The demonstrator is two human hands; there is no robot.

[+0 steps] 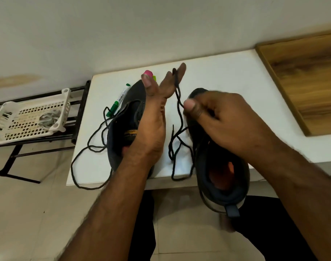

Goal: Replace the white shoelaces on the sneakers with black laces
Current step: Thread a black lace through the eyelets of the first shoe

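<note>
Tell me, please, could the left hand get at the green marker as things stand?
Probably yes. The left hand is open, though a black lace is draped over its fingers. The marker lies uncovered on the table, just beyond the left shoe.

Both sneakers: left one (123, 117) dark grey w/ navy lining, yellow-black insole label; right one (221, 166) dark navy/grey, orange inside, pale heel edge. Laces (176, 95) black, incl. the loose lace (89, 147) by the left shoe. Table (217, 72) white. Marker (118, 101) white body, green cap & ends. Pink cap (148, 72), lime bit beside. Basket (29, 119) white, perforated grid. Rack (79, 102) black. Board (311, 76) brown woodgrain. Floor (29, 213) beige tile.
</note>
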